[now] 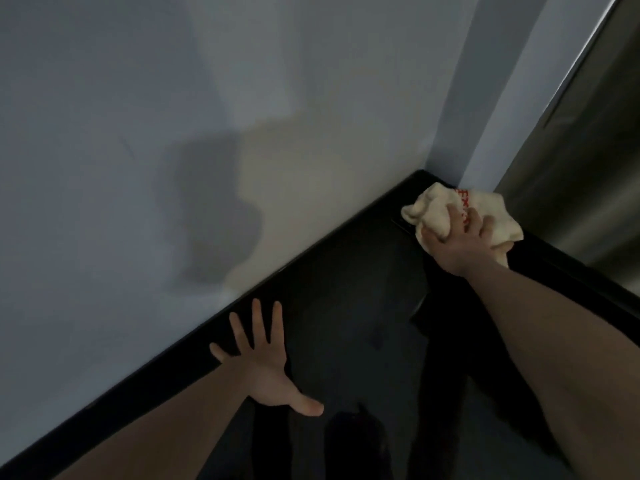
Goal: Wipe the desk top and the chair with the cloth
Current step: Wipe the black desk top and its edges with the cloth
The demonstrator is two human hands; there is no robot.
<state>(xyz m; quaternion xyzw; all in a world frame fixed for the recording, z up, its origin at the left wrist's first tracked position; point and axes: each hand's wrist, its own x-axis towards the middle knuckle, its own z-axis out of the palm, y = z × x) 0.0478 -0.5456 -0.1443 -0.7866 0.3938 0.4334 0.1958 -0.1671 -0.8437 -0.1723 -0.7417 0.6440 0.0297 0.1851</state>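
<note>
Cloth, cream-coloured with red lettering on it, lies bunched at the far right corner of the desk, where the dark top meets the two walls. The right hand is on top of it, fingers curled into the folds and gripping it against the desk surface; the cloth spills out on both sides of the hand and past the knuckles toward the corner. The right forearm runs from the lower right edge of the view up to that hand.

The left hand holds nothing. Its fingers are straight and spread wide, thumb pointing off to the right, palm down at the far edge of the desk, with the fingertips reaching the raised back rim. Whether the palm presses fully flat on the surface cannot be told. The two hands are well apart, the left nearer the viewer and the right deep in the corner.

The desk top is black and glossy, showing dim reflections of both arms. Behind it rises a pale grey wall carrying a soft dark shadow. To the right of the corner stands a dull metallic panel with a bright strip along its edge.
</note>
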